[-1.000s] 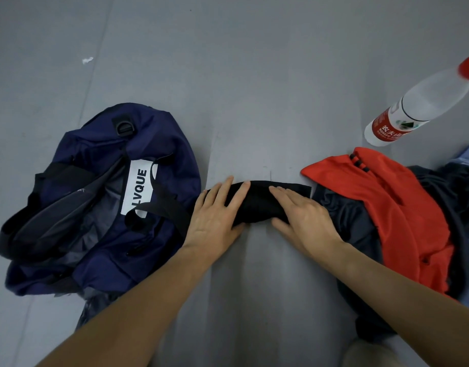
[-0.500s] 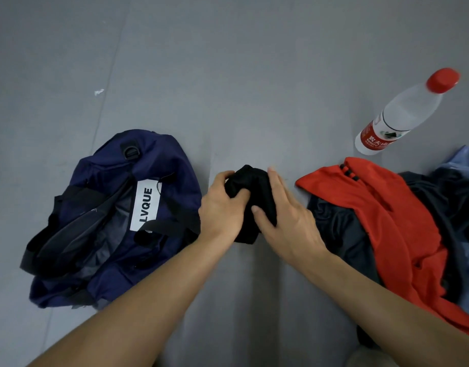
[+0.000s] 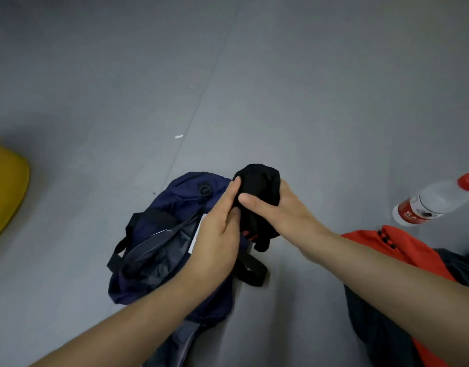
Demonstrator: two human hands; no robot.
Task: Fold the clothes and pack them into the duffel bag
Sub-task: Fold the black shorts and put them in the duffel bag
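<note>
Underfoot, grey floor [image 3: 254, 75]: plain, matte, one white speck [image 3: 178, 136] above centre.

Navy blue fabric duffel bag [image 3: 175, 197], lower centre: black webbing straps [image 3: 250, 271], grey lining [image 3: 164, 250], white label patch [image 3: 197, 231], partly hidden.

Black folded cloth garment [image 3: 257, 186], centre: solid black, unpatterned, with a red fleck at its lower edge.

Orange-red fabric garment [image 3: 403, 247], lower right: plain, with a short row of dark dots [image 3: 385, 238] near the top.

Dark charcoal garment [image 3: 373, 329] below it: plain.

Clear plastic bottle [image 3: 437, 201], right edge: red cap [image 3: 468, 181], red label [image 3: 410, 211] with white marks.

Yellow rounded object [image 3: 5, 192], left edge: plain yellow.
</note>
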